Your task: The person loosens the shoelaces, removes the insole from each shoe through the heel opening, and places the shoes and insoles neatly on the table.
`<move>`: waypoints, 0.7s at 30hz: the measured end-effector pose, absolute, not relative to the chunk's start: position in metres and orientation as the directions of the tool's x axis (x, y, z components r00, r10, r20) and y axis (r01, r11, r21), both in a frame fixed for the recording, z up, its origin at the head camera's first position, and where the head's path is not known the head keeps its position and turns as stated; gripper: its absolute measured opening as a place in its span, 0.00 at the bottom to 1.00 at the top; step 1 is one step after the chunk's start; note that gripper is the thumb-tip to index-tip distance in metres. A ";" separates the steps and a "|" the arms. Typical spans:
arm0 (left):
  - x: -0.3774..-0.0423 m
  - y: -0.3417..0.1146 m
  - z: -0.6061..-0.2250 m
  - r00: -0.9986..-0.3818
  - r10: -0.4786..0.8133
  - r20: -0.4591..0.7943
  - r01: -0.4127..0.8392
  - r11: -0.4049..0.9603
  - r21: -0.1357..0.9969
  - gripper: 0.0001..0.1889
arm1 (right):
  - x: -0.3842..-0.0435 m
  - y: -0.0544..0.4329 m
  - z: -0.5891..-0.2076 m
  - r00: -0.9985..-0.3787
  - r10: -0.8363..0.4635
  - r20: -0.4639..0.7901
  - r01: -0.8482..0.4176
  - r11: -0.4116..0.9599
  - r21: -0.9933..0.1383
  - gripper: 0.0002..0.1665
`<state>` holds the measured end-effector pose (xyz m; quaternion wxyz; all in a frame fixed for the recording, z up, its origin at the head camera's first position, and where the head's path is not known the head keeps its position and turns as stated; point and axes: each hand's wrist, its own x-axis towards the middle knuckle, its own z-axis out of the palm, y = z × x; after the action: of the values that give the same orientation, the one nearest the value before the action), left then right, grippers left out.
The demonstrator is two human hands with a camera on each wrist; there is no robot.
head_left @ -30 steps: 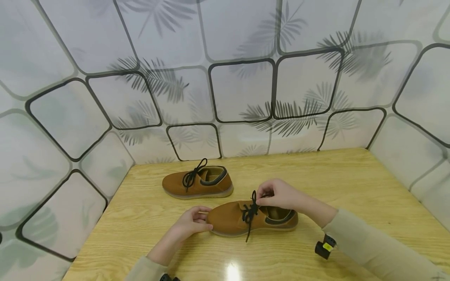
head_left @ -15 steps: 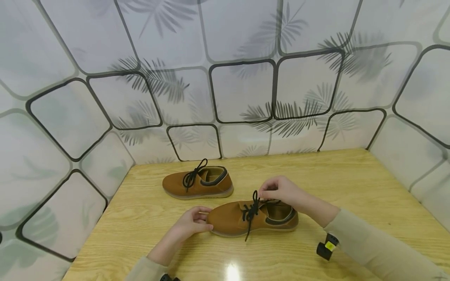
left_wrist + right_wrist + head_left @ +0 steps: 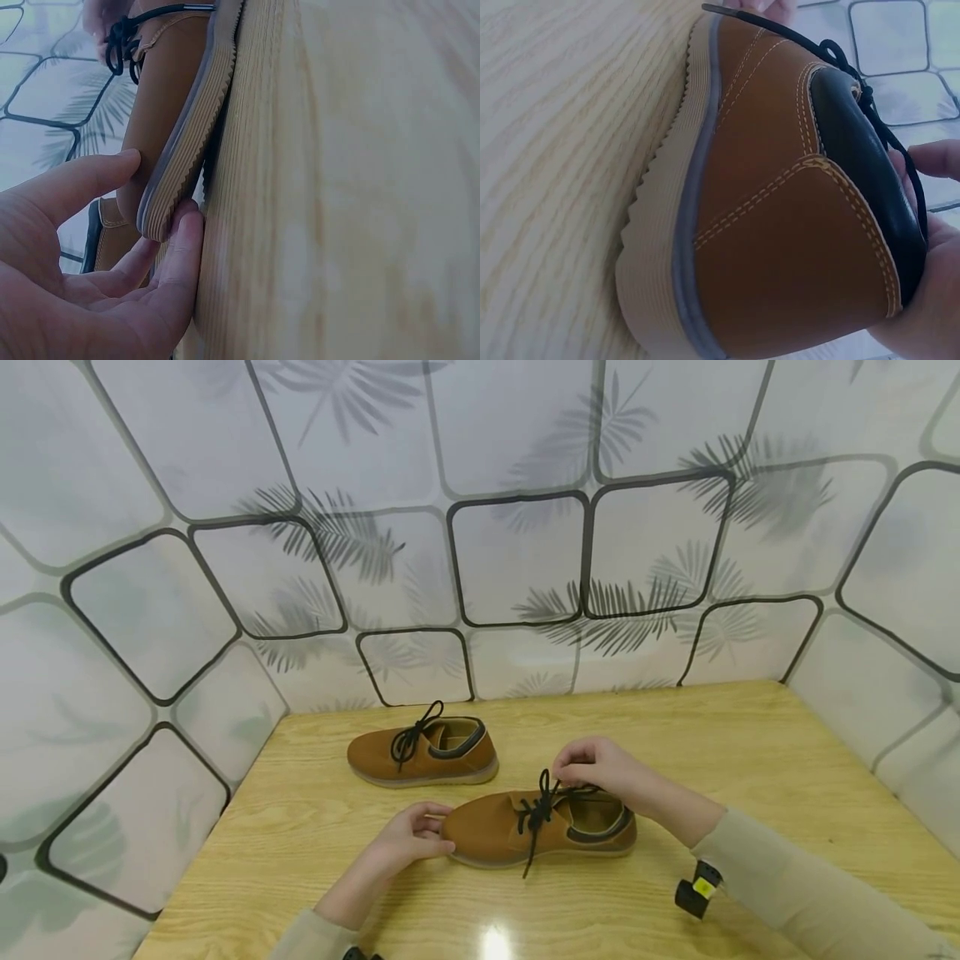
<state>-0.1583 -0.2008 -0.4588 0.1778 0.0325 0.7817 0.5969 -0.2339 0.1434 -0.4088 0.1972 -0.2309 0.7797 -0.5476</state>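
A brown lace-up shoe (image 3: 483, 827) sits on the wooden table with its toe to the left. My left hand (image 3: 408, 837) holds its toe. In the left wrist view the thumb (image 3: 112, 169) lies on the upper, and the fingers (image 3: 180, 247) reach around the tip of the sole. Above the shoe's opening, my right hand (image 3: 600, 768) pinches a black shoelace (image 3: 557, 787) between thumb and index finger. One lace loop stands up from the knot (image 3: 537, 810), and a loose end hangs down the near side. The palm is close by the heel collar (image 3: 870, 172).
The matching brown shoe (image 3: 382, 752) stands behind to the left, its black lace tied in a bow. The wooden table (image 3: 750, 752) meets a patterned wall covering (image 3: 517, 560) at the back and sides. A wrist camera (image 3: 697, 889) hangs below the right sleeve.
My right hand has moved slightly right and up with the lace, and more of the lace shows between knot and fingers. The left hand and both shoes stay in place.
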 end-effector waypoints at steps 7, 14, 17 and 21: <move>-0.158 -0.201 -0.458 -0.934 0.271 -0.234 -0.155 0.284 0.946 0.31 | -0.234 0.139 -0.407 -0.769 -0.638 -0.047 -0.231 0.346 -0.909 0.10; -0.159 -0.201 -0.459 -0.933 0.272 -0.235 -0.157 0.281 0.947 0.31 | -0.231 0.135 -0.407 -0.765 -0.643 -0.044 -0.285 0.399 -0.872 0.08; -0.159 -0.201 -0.459 -0.933 0.277 -0.230 -0.151 0.279 0.948 0.31 | -0.230 0.134 -0.407 -0.778 -0.627 -0.042 -0.282 0.407 -0.869 0.07; -0.160 -0.202 -0.460 -0.934 0.277 -0.227 -0.146 0.284 0.948 0.31 | -0.230 0.134 -0.408 -0.799 -0.599 -0.054 -0.241 0.401 -0.884 0.07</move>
<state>-0.1595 -0.2020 -0.4604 0.1770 0.0417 0.7814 0.5970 -0.2302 0.1338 -0.4082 0.1852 -0.2575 0.8161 -0.4830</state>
